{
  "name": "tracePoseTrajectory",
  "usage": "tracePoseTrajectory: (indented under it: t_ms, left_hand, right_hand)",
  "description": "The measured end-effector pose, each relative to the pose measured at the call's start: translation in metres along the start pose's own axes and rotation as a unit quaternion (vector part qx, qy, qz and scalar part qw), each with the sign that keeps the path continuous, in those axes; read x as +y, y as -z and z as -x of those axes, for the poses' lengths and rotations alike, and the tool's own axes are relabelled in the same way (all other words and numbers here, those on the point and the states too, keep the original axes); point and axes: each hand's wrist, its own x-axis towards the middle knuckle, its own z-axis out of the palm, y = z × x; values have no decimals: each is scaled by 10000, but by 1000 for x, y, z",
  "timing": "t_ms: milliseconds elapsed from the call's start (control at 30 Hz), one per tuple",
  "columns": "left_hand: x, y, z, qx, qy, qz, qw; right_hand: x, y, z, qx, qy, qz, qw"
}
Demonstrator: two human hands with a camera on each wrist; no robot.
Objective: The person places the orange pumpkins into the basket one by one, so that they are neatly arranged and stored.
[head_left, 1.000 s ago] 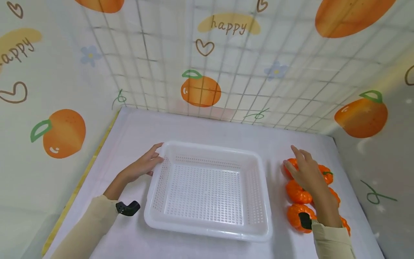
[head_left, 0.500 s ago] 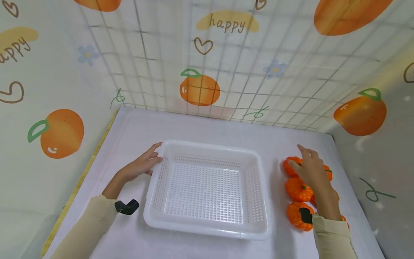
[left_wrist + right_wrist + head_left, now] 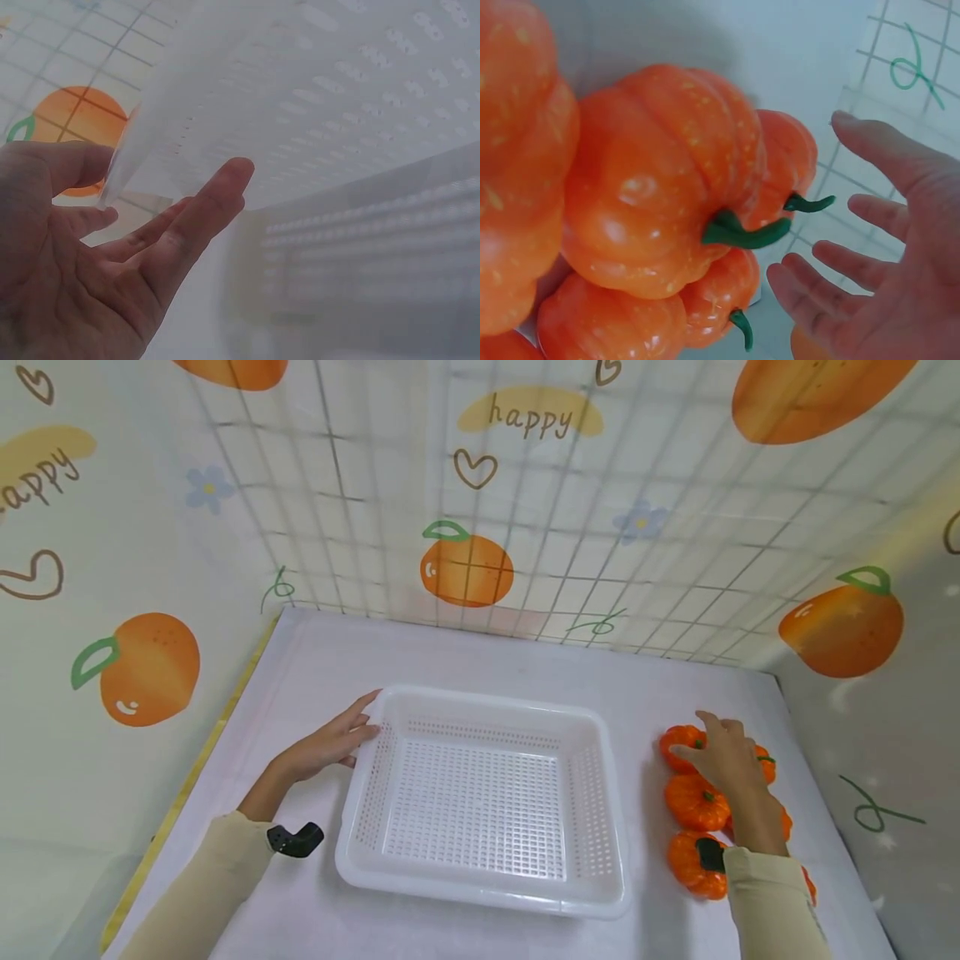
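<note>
A white plastic basket with perforated walls and bottom stands in the middle of the table. My left hand holds its left rim near the far corner. In the left wrist view, the thumb of that hand reaches the rim while other fingers extend under the wall on the outside. Over a cluster of small orange pumpkins with green stems, to the right of the basket, is my right hand. The right wrist view shows its fingers spread, apart from the nearest pumpkin, with nothing between them.
A white-covered table carries everything. Behind it rises a wall with printed oranges and a grid pattern; side walls close off left and right. One front pumpkin lies partly under the right wrist's black device.
My right hand has shifted slightly right and nearer to me over the pumpkins, exposing more of the far left one. The left hand and basket stay in place.
</note>
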Motion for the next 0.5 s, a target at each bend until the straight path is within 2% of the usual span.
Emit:
tracePoseTrajectory:
  t_ms: [200, 500]
  left_hand:
    - [-1, 0, 0, -15, 14, 32, 10000]
    - [2, -1, 0, 12, 60, 41, 10000]
  right_hand:
    - [6, -3, -5, -297, -111, 78, 9995]
    - [10, -12, -12, -393, -133, 261, 9988]
